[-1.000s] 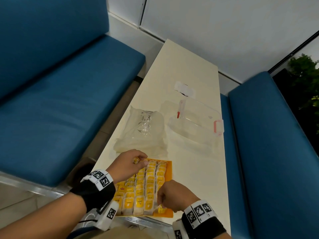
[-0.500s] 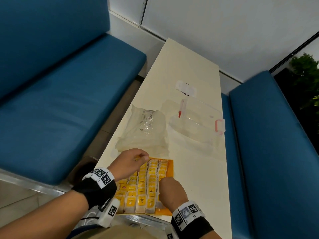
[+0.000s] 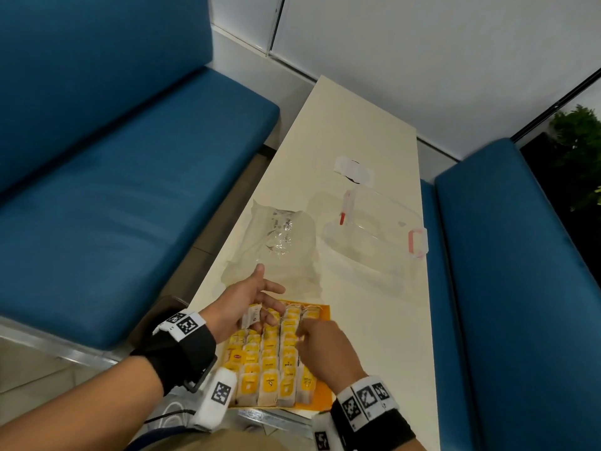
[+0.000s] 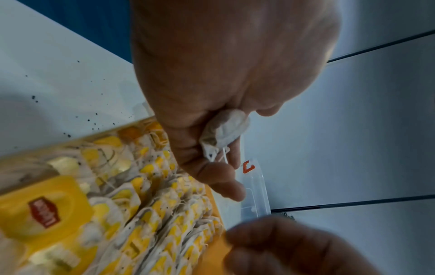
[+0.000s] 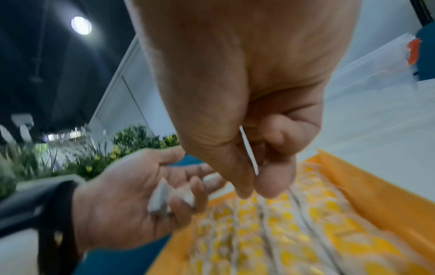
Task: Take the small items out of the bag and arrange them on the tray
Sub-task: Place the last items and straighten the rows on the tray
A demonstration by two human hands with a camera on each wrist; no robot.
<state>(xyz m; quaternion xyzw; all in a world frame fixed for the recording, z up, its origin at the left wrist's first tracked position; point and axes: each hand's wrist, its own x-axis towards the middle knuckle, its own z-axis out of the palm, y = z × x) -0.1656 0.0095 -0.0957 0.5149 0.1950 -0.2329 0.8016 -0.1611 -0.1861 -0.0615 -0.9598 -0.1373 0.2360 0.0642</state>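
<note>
An orange tray (image 3: pixel 320 407) at the table's near end holds rows of yellow-tagged tea bags (image 3: pixel 270 362). My left hand (image 3: pixel 260 307) hovers over the tray's far left corner. Its thumb and forefinger are spread, and its lower fingers curl round a small bunch of tea bags (image 3: pixel 251 316), which also show in the left wrist view (image 4: pixel 223 132). My right hand (image 3: pixel 304 335) is over the tray's middle, close to the left hand. Its thumb and forefinger pinch a thin white tea bag (image 5: pixel 248 148) seen edge-on. The crumpled clear bag (image 3: pixel 283 245) lies just beyond the tray.
A clear lidded box with red clasps (image 3: pixel 380 236) sits right of the bag, with a white slip (image 3: pixel 353 169) behind it. The narrow cream table (image 3: pixel 374 320) runs between two blue benches (image 3: pixel 113 190) (image 3: pixel 520 288). A plant (image 3: pixel 582 141) stands at far right.
My left hand has spread its thumb and forefinger and turned its palm inward. My right hand has moved from the tray's near right side up to the middle, close to the left hand.
</note>
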